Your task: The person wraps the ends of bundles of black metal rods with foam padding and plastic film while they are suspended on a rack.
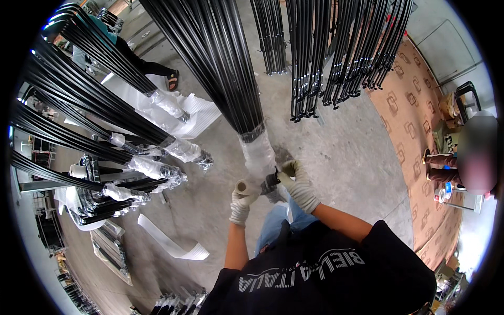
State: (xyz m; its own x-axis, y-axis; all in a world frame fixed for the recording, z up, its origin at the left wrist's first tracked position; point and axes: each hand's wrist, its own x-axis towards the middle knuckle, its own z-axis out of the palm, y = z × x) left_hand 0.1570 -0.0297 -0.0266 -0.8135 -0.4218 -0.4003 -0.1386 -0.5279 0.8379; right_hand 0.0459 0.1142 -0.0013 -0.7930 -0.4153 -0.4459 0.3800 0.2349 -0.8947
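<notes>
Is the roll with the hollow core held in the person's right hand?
No, the roll is in the gloved left hand, while the right hand is near the wrapped end of the black bars.

Downward fisheye view from head height

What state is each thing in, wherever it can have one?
Left hand: gloved, closed around the hollow-cored roll.
Right hand: gloved, at the central bundle's lower end; grip unclear.
Central black tube bundle: lower end partly wrapped.
Left-side tube bundles: near ends wrapped.
Upper-right tube bundles: lower ends bare.
White strip: loose on floor.
</notes>
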